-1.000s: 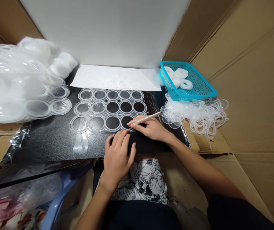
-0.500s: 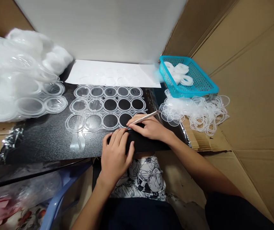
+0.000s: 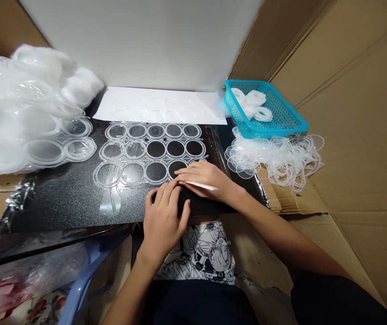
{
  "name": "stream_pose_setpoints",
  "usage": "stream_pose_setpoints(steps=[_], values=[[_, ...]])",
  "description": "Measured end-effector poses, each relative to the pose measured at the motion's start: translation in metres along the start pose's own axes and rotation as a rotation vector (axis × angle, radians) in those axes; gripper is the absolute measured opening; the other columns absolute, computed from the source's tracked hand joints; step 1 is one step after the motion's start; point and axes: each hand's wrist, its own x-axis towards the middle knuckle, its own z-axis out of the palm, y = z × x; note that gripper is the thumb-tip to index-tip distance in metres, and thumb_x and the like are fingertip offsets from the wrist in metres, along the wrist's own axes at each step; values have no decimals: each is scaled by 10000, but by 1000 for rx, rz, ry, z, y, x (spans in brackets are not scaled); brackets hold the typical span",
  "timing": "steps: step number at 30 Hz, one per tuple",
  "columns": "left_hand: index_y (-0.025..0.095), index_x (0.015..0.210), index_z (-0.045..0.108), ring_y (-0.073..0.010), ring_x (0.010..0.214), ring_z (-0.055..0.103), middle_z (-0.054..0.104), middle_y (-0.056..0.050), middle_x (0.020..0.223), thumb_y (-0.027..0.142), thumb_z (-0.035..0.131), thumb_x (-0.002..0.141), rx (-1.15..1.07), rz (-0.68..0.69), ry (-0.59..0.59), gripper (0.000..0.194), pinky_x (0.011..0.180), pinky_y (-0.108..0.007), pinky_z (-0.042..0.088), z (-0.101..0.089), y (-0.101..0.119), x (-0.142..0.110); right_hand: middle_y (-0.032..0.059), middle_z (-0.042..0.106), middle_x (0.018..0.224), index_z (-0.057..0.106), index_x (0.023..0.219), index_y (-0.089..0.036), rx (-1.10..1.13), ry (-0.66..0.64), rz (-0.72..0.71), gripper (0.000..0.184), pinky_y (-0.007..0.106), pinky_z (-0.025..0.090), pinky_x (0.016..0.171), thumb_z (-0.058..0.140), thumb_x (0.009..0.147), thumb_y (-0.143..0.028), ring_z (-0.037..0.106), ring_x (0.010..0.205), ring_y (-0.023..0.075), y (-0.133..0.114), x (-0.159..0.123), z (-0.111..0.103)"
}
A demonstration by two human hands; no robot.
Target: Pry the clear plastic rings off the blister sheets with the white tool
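Note:
A clear plastic sheet of joined rings lies on the dark speckled table, in rows of circles. My left hand rests palm down at the sheet's near edge, its fingers laid out and the thumb apart. Beside it, my right hand pinches a slim white pen-like tool, which slants across the palm. The fingertips of both hands nearly meet, and they hide the tool's tip. Under the hands is a plain black surface. My right hand covers part of the sheet's front right circles.
At the left is a large heap of clear ring sheets. A turquoise basket with bundled white rings stands back right, a tangle of loose rings before it. White paper lies behind. Cardboard walls close the right side.
The pen-like tool has swung down from pointing up and right to lying lower across my right hand, which has turned slightly. My left hand stays in place.

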Motion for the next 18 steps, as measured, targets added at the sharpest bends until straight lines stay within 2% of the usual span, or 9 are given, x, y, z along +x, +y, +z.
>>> stream_pose_setpoints(steps=[4, 9, 14, 18], values=[[152, 1309, 593, -319, 1297, 602, 662, -163, 1404, 301, 542, 1029, 14, 1, -18, 321, 1080, -486, 354, 0, 1, 1, 87, 765, 1279, 716, 1227, -203, -223, -17, -52, 284, 397, 436, 827, 470, 1086, -227, 670, 1017, 232, -1, 1, 4], [142, 1264, 616, -320, 1297, 603, 671, -169, 1373, 299, 533, 1036, 22, 5, -21, 289, 1087, -484, 355, -1, 1, 0, 101, 762, 1267, 710, 1234, -178, -335, 24, 18, 297, 407, 397, 838, 456, 1079, -184, 645, 1030, 252, 9, 26, -5], [154, 1276, 601, -314, 1294, 600, 667, -174, 1378, 302, 531, 1040, 19, 7, -10, 287, 1094, -480, 360, 0, 2, 0, 100, 773, 1194, 712, 1209, -178, -318, 23, 163, 282, 412, 386, 887, 482, 1047, -155, 621, 1041, 268, 49, 72, -21], [163, 1284, 592, -310, 1304, 595, 662, -169, 1389, 301, 536, 1040, -3, 8, 1, 286, 1100, -479, 357, 1, 1, -1, 121, 780, 1092, 733, 1124, -158, -371, 87, 275, 303, 434, 401, 904, 438, 1067, -193, 619, 1001, 278, 86, 102, -25]])
